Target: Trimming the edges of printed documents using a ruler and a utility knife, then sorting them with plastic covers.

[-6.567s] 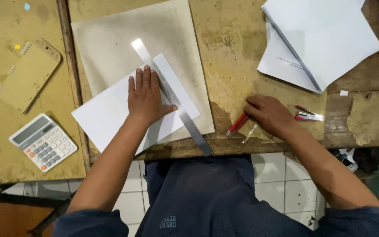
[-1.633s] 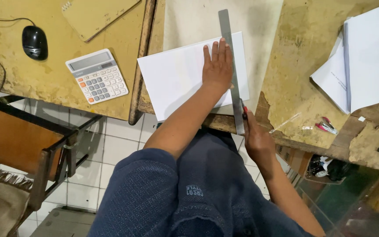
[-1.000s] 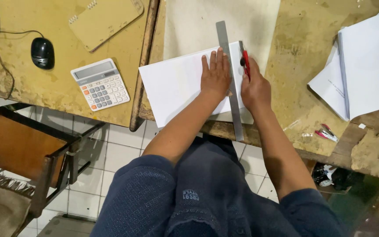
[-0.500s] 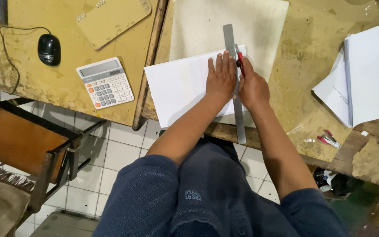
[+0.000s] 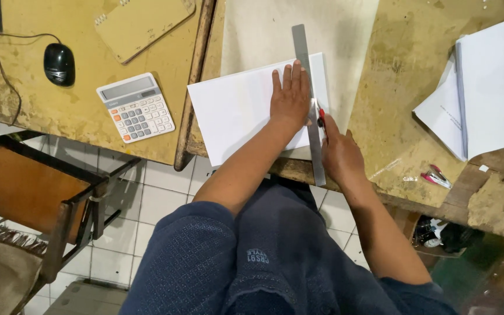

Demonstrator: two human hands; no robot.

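My worn, stained wooden table [image 5: 415, 87] runs out of view at twelve and three o'clock. A smooth white paper sheet [image 5: 234, 111] lies at centre, partly hidden under my left hand [image 5: 290, 99], pressed flat and open on it and on the thin steel ruler [image 5: 309, 99]. At three o'clock of the ruler, my right hand [image 5: 339, 154] closes around a red cutter [image 5: 322, 116], mostly hidden.

This looks like a small paper-cutting or print workshop with an office corner. A worn, stained wooden surface [image 5: 415, 87] carries a pale cutting mat [image 5: 252, 35] at 12 o'clock and a stack of white sheets [image 5: 491, 87] at 2 o'clock. A calculator [image 5: 136, 107], computer mouse [image 5: 59, 63] and spiral notebook [image 5: 141, 23] lie at 10 o'clock, above a tiled floor [image 5: 158, 198].
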